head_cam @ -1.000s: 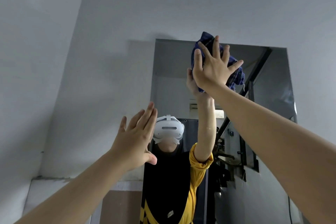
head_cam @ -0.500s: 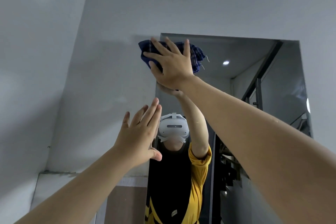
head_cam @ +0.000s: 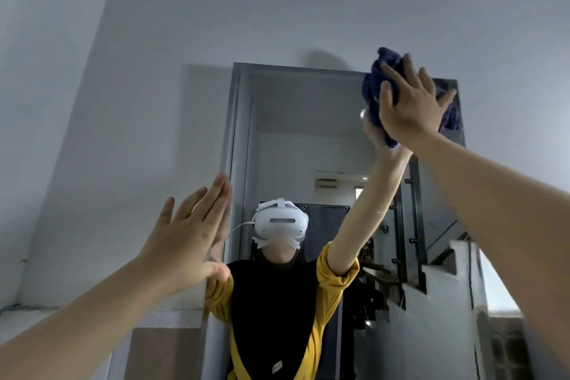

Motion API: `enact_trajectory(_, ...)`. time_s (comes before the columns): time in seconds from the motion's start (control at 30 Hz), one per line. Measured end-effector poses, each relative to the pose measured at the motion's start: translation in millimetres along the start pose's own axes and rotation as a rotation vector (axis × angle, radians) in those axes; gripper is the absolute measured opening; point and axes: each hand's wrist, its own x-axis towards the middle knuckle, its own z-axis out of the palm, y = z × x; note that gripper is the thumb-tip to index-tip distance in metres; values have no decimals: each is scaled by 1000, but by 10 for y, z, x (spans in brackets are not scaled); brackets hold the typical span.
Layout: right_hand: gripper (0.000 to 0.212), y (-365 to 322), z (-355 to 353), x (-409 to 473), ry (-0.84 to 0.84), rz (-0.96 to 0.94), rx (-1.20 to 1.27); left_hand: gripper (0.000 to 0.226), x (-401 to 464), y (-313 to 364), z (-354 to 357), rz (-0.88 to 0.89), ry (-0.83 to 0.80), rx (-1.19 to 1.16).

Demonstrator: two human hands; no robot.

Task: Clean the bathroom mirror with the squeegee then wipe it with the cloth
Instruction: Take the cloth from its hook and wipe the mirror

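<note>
The tall mirror (head_cam: 308, 139) hangs on the grey wall ahead and reflects me. My right hand (head_cam: 411, 102) presses a dark blue checked cloth (head_cam: 374, 92) flat against the mirror's top right corner, fingers spread and straight. My left hand (head_cam: 188, 237) is raised with straight fingers at the mirror's left edge, its fingertips close to the glass and its own reflection; contact is unclear. No squeegee is in view.
The grey wall (head_cam: 154, 86) runs around the mirror. A side wall (head_cam: 40, 102) closes in on the left. A ledge (head_cam: 30, 315) sits at lower left below the wall. The mirror reflects a staircase with a railing.
My right hand swept the cloth along the mirror's top, left to the top left corner and then right to the top right corner. The left hand stayed near the left edge.
</note>
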Motion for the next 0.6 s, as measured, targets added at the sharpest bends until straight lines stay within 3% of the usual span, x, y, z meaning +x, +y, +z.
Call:
enact_trajectory(0.23, 47, 460, -91, -176, 77, 334, 20, 134, 11, 28, 30, -19, 39, 23)
enact_trajectory(0.4, 50, 164, -13, -405, 65, 579, 52, 131, 3, 52, -62, -28, -27, 46)
enact_trajectory(0.6, 51, -470, 130, -685, 46, 625, 72, 126, -12, 25, -45, -4, 12, 24)
